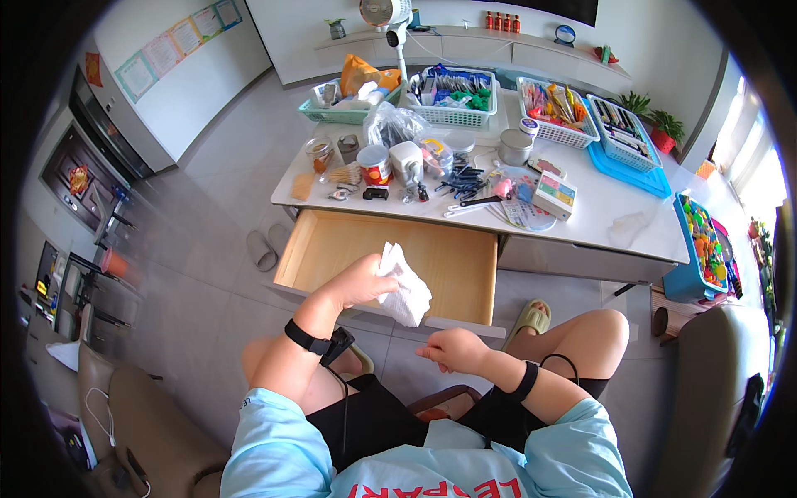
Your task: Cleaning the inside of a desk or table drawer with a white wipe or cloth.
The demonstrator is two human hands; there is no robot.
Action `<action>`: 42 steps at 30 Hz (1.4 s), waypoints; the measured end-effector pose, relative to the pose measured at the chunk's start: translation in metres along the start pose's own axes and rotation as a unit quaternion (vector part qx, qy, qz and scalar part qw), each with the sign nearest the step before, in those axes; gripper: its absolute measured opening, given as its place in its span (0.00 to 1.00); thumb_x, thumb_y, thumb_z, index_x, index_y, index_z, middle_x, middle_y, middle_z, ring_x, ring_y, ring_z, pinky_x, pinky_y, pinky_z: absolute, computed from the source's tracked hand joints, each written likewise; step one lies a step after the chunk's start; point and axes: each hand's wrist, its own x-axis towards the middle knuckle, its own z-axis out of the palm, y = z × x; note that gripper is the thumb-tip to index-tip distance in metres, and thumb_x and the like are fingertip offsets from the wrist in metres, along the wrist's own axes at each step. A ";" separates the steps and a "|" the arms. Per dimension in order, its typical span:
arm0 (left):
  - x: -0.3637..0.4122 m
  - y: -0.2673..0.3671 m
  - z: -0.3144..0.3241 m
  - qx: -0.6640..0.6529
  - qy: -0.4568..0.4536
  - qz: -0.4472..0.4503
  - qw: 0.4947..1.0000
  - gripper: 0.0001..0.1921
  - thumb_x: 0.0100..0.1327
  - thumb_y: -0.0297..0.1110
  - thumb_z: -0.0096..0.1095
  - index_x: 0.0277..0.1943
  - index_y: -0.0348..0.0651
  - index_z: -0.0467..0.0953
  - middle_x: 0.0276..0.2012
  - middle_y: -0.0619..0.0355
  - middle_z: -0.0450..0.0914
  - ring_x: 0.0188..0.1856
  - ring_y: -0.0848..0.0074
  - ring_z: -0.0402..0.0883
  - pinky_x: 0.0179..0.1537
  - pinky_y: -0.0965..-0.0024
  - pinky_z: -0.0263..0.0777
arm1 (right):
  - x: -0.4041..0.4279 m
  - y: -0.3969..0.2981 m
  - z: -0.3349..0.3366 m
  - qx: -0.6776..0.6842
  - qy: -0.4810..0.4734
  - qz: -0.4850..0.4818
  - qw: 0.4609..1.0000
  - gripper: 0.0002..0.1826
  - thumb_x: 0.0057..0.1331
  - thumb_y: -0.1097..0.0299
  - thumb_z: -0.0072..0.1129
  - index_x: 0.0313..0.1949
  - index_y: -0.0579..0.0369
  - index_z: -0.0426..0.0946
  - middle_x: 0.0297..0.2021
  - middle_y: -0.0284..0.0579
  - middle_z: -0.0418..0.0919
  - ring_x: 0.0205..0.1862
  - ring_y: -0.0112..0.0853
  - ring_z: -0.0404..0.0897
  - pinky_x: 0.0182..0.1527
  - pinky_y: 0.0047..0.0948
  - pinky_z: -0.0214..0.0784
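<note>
My left hand is closed on a crumpled white cloth or paper wipe, held above the front part of a pulled-out wooden drawer. The drawer's light wood bottom shows bare behind the wipe. My right hand hovers just in front of the drawer's front edge, its fingers curled; whether anything small is between the fingertips cannot be told. The drawer belongs to a white table crowded with a red-labelled can, jars, black clips and a small box.
Along the table's back stand a green basket, a white basket and two more baskets of packets and pens. A blue toy bin stands at the right. Slippers lie on the floor at the left. A standing fan rises behind the table.
</note>
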 end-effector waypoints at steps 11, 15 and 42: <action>0.014 0.024 0.007 0.047 -0.043 0.031 0.997 0.13 0.55 0.26 0.55 0.44 0.34 0.73 0.35 0.62 0.77 0.37 0.82 0.73 0.40 0.75 0.68 | 0.000 0.028 -0.044 0.205 0.013 -0.119 0.971 0.15 0.62 0.69 0.55 0.50 0.53 0.76 0.38 0.36 0.80 0.38 0.21 0.76 0.40 0.22 0.69; 0.022 0.030 0.011 0.018 -0.022 0.056 0.998 0.15 0.55 0.25 0.55 0.46 0.35 0.73 0.39 0.61 0.78 0.41 0.81 0.74 0.44 0.74 0.68 | -0.013 0.012 -0.079 0.302 0.011 -0.123 0.945 0.13 0.63 0.70 0.56 0.47 0.54 0.77 0.36 0.34 0.80 0.37 0.18 0.75 0.39 0.18 0.68; 0.103 0.056 0.113 -0.130 0.053 0.092 0.986 0.16 0.57 0.23 0.52 0.50 0.35 0.72 0.40 0.59 0.78 0.39 0.81 0.76 0.40 0.75 0.71 | -0.040 0.077 -0.115 0.607 0.164 -0.137 0.766 0.11 0.62 0.68 0.57 0.44 0.54 0.78 0.32 0.27 0.77 0.32 0.15 0.72 0.36 0.16 0.65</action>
